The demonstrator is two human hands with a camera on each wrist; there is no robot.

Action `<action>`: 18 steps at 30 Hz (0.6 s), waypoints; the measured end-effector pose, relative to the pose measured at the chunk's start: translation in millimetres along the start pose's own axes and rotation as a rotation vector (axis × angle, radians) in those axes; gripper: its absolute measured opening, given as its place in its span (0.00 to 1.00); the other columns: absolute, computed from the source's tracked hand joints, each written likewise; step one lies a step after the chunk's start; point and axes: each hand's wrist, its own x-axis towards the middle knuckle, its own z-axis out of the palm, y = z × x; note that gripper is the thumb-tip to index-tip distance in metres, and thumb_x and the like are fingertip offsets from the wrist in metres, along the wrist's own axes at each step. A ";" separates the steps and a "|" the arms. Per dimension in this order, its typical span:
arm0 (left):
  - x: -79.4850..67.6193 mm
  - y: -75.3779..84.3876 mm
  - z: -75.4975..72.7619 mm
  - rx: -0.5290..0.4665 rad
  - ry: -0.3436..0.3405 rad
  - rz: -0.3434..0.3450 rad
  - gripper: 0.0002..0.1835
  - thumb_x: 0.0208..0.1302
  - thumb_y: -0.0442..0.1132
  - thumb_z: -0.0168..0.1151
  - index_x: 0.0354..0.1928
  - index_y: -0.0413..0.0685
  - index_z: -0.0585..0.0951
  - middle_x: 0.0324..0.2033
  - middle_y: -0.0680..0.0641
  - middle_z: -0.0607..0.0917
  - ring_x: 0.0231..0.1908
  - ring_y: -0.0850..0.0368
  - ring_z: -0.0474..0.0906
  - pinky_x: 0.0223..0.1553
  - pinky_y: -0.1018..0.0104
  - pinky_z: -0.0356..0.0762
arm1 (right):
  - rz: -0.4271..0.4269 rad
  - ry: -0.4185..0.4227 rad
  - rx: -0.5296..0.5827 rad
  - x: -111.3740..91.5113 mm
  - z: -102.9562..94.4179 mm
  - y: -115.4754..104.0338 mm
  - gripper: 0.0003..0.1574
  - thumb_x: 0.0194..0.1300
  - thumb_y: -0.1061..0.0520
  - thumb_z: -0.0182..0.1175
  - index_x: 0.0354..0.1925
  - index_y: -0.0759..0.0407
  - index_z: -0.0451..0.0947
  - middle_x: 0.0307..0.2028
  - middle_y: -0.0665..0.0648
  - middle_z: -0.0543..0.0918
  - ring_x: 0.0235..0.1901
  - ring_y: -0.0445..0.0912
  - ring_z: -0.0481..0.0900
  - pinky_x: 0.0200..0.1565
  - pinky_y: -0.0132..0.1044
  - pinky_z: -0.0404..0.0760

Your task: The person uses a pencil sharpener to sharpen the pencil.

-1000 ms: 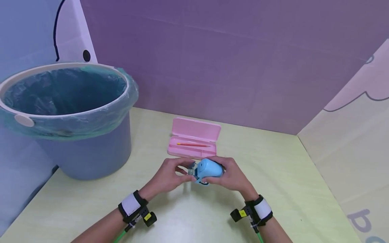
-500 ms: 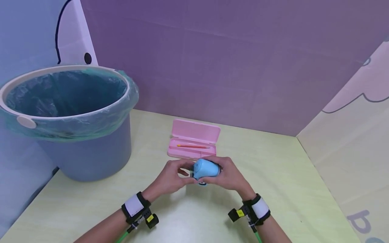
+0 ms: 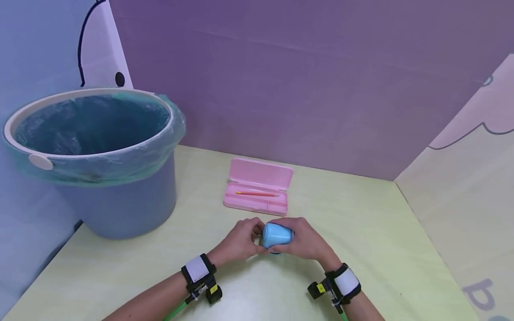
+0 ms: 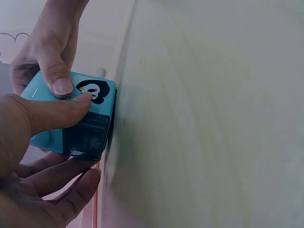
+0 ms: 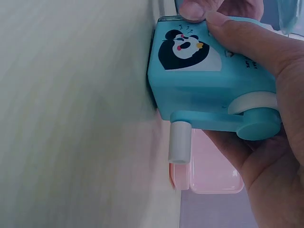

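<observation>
A light-blue crank pencil sharpener [image 3: 277, 235] with a cartoon panda on it is held between both hands over the table. My right hand [image 3: 306, 240] grips its body from the crank side, thumb on the panda face. In the right wrist view the crank arm [image 5: 206, 119] ends in a white knob [image 5: 180, 142]. My left hand [image 3: 242, 239] pinches the other end, thumb on top and fingers beneath. That end has a dark see-through shavings drawer [image 4: 86, 137], which sits in the body in the left wrist view.
Behind the hands lies an open pink pencil case [image 3: 262, 173] with a red pencil [image 3: 257, 194] inside. A large blue bin [image 3: 124, 205] lined with a green plastic bag [image 3: 152, 158] stands at the left. A purple wall [image 3: 305, 89] rises behind the table [image 3: 353, 209].
The shavings drawer, sticking out at the left a second ago, has gone into the sharpener's body. Both hands and the sharpener have moved slightly toward the person.
</observation>
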 end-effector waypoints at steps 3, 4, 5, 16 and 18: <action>0.0 -0.9 -1.6 0.005 -0.005 -0.010 0.24 0.48 0.38 0.77 0.47 0.41 0.77 0.42 0.46 0.83 0.43 0.53 0.81 0.41 0.64 0.78 | -0.010 -0.006 0.011 2.6 1.5 0.3 0.35 0.46 0.43 0.77 0.54 0.46 0.81 0.44 0.39 0.82 0.40 0.39 0.78 0.42 0.37 0.80; 0.0 -0.8 -1.9 0.002 -0.009 -0.017 0.24 0.48 0.38 0.77 0.47 0.41 0.76 0.42 0.46 0.83 0.43 0.53 0.81 0.41 0.64 0.78 | -0.016 -0.008 0.014 3.4 1.7 0.6 0.35 0.46 0.43 0.77 0.54 0.46 0.81 0.44 0.39 0.82 0.41 0.39 0.78 0.42 0.37 0.80; 0.2 -0.9 -2.2 -0.001 -0.012 -0.020 0.24 0.48 0.38 0.77 0.47 0.41 0.76 0.42 0.45 0.83 0.43 0.52 0.81 0.41 0.63 0.78 | -0.022 -0.009 0.017 4.2 1.8 0.9 0.35 0.46 0.43 0.77 0.54 0.46 0.81 0.44 0.39 0.82 0.41 0.39 0.78 0.43 0.37 0.80; -3.8 -4.6 -9.7 -0.001 -0.116 -0.058 0.28 0.51 0.39 0.75 0.52 0.40 0.74 0.48 0.43 0.83 0.49 0.50 0.80 0.51 0.58 0.76 | -0.035 -0.087 0.045 1.5 4.1 4.5 0.40 0.51 0.37 0.72 0.60 0.47 0.76 0.49 0.43 0.81 0.45 0.42 0.77 0.45 0.40 0.79; -2.4 -5.0 -18.4 0.004 -0.148 -0.069 0.30 0.54 0.38 0.73 0.57 0.39 0.73 0.53 0.41 0.81 0.54 0.48 0.78 0.55 0.55 0.74 | -0.034 -0.104 0.063 1.3 -1.0 5.8 0.41 0.55 0.36 0.69 0.64 0.48 0.74 0.54 0.44 0.80 0.50 0.44 0.77 0.49 0.44 0.78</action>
